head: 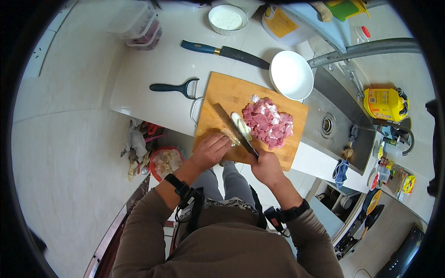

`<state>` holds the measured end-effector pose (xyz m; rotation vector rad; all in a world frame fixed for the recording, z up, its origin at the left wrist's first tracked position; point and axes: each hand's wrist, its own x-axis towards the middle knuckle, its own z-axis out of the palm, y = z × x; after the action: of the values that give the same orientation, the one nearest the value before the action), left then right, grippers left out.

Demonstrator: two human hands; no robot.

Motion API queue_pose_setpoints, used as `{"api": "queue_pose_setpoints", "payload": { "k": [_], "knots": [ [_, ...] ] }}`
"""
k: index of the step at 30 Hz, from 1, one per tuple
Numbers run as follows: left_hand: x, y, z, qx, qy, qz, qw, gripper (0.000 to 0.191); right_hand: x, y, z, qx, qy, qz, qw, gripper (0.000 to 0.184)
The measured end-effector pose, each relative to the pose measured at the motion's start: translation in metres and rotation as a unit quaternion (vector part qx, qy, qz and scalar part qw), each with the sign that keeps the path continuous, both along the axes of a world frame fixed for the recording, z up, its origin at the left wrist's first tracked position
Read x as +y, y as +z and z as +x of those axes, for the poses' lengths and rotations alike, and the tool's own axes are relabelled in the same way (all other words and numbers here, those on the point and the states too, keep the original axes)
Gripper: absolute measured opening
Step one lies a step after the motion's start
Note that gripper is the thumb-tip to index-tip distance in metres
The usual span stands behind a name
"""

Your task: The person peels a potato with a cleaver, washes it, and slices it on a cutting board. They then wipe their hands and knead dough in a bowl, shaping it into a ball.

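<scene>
My right hand (267, 167) grips the handle of a kitchen knife (232, 125), whose blade lies slantwise over a wooden cutting board (222, 90). My left hand (212, 149) presses its fingertips on a pale piece of food (231, 137) just left of the blade; its kind I cannot tell. Against the blade's right side rest pale whitish-green slices (241, 125). Farther right on the board is a heap of cut raw meat (267, 121) with white fat.
Beyond the board are a second knife (243, 57), a white bowl (291, 75) and a bowl of white powder (227, 19). A peeler (175, 87) lies left. A steel sink (321, 114) adjoins the right side. Below left stands a red bin (153, 163).
</scene>
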<state>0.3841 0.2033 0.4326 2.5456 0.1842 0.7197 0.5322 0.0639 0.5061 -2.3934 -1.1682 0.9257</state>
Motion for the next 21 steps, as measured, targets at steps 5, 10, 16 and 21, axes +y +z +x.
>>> {"api": "queue_pose_setpoints", "payload": {
  "k": [5,10,16,21],
  "knots": [
    [0.001,0.002,-0.002,-0.005,-0.006,0.045,0.999,0.023,-0.013,0.024,-0.006,-0.041,0.057,-0.123,0.99,0.013],
    [0.002,-0.001,-0.005,0.008,-0.014,0.042,0.999,0.024,-0.007,0.019,-0.003,-0.042,0.086,-0.142,0.985,0.014],
    [0.001,-0.007,-0.005,0.018,-0.021,0.033,0.999,0.025,0.006,-0.011,-0.009,-0.063,0.07,-0.077,0.993,0.016],
    [-0.001,-0.003,-0.011,0.024,-0.017,0.019,0.999,0.028,-0.002,-0.006,-0.004,-0.013,-0.003,0.023,1.0,0.014]
  ]
}}
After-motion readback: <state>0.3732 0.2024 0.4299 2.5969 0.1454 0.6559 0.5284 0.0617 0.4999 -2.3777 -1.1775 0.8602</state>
